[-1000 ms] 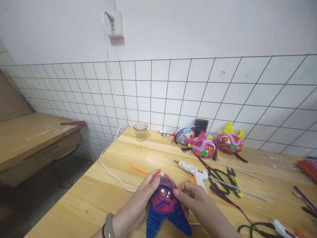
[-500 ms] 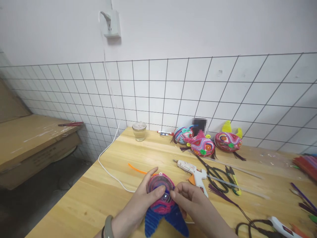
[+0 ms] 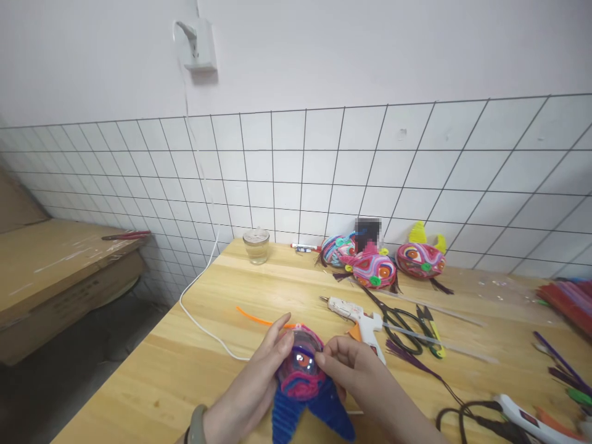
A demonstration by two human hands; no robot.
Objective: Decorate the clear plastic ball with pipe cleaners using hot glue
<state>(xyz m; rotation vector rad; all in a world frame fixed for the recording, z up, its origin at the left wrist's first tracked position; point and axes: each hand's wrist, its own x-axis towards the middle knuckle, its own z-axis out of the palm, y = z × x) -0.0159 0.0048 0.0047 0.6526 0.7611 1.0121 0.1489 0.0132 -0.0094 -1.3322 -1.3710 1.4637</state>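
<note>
My left hand (image 3: 263, 364) is closed around the left side of a clear plastic ball (image 3: 309, 340) partly covered in pink and blue pipe cleaners. Its thumb rests on the ball's upper left. An orange eye shape shows at the ball's middle, and two blue fuzzy points (image 3: 289, 414) stick out at the near end. A dark blue pipe cleaner (image 3: 303, 350) curves over the eye to the fingertips of my right hand (image 3: 346, 364), which pinch at the ball's right edge. Those fingers hide its end. An orange pipe cleaner (image 3: 254, 317) extends left from behind the ball.
A white glue gun (image 3: 354, 314), black scissors (image 3: 400, 324) and yellow snips (image 3: 432, 333) lie to the right. Finished fuzzy ornaments (image 3: 374, 268) stand against the tiled wall. A glass cup (image 3: 256, 248) is at the back left. A white cord (image 3: 198, 317) crosses the left table edge.
My left thumb has moved from the front of the ball to its upper left, uncovering the orange eye. My right fingers stay at the right edge. The view has shifted slightly.
</note>
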